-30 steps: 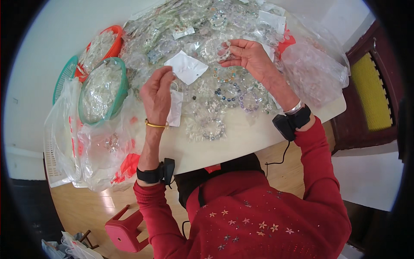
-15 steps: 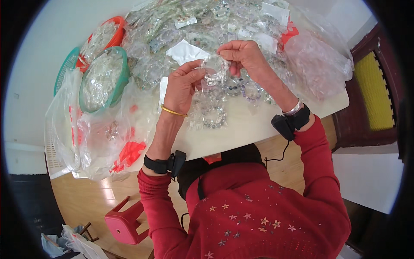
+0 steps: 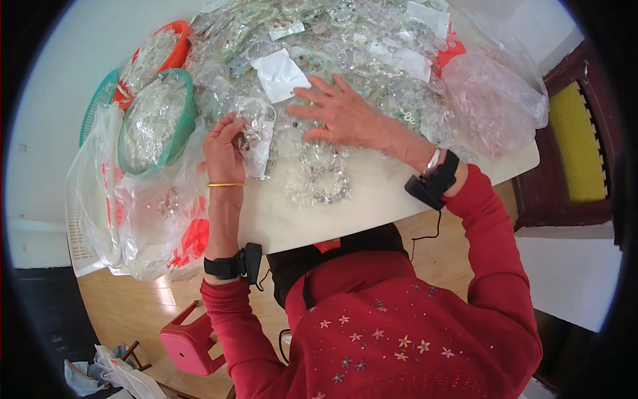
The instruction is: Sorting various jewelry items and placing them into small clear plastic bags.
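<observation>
The left side of the frame is filled by a plain white wall [image 3: 43, 146], below which a dark panel [image 3: 50, 312] is seen. A pale wood-toned floor [image 3: 123, 296] is brightened at lower left by a glossy patch of reflected light [image 3: 165, 292]. A red stool [image 3: 186, 349] is placed there, near the cream tabletop [image 3: 319, 229]. At right, a yellow panel [image 3: 575, 146] is bordered by dark red-brown framing [image 3: 558, 206], with a white surface [image 3: 565, 272] seen beneath.

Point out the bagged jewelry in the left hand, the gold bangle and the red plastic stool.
Bagged jewelry [image 3: 253, 132]: head view, on the pieces inside.
Gold bangle [image 3: 226, 185]: head view, on its band.
Red plastic stool [image 3: 183, 346]: head view, on its seat.
</observation>
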`<state>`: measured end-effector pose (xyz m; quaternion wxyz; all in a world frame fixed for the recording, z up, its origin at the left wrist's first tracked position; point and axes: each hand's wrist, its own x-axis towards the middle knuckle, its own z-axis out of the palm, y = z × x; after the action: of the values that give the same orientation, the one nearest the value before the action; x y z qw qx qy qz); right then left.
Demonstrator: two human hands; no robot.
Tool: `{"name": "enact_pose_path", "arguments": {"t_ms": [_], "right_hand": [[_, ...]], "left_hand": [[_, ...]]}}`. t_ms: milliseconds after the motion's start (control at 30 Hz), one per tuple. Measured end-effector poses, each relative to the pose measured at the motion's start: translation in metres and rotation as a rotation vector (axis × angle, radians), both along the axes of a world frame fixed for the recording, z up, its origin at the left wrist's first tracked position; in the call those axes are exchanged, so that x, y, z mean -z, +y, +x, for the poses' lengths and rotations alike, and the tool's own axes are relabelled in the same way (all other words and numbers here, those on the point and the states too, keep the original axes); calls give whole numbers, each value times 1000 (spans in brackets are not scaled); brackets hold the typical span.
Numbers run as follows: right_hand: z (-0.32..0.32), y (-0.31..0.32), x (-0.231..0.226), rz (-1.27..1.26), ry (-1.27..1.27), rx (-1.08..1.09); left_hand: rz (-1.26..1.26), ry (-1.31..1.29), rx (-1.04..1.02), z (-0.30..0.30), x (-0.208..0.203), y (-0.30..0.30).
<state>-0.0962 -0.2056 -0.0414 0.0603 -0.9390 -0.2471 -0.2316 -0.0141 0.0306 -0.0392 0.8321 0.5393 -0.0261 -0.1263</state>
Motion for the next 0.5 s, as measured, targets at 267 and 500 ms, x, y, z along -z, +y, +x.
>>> {"name": "enact_pose_path", "arguments": {"t_ms": [267, 500], "right_hand": [[54, -75, -15, -332, -79, 308], [86, -90, -31, -378, -55, 418]], "left_hand": [[-70, 57, 46, 7, 9, 11], [-84, 57, 50, 8, 9, 15]]}}
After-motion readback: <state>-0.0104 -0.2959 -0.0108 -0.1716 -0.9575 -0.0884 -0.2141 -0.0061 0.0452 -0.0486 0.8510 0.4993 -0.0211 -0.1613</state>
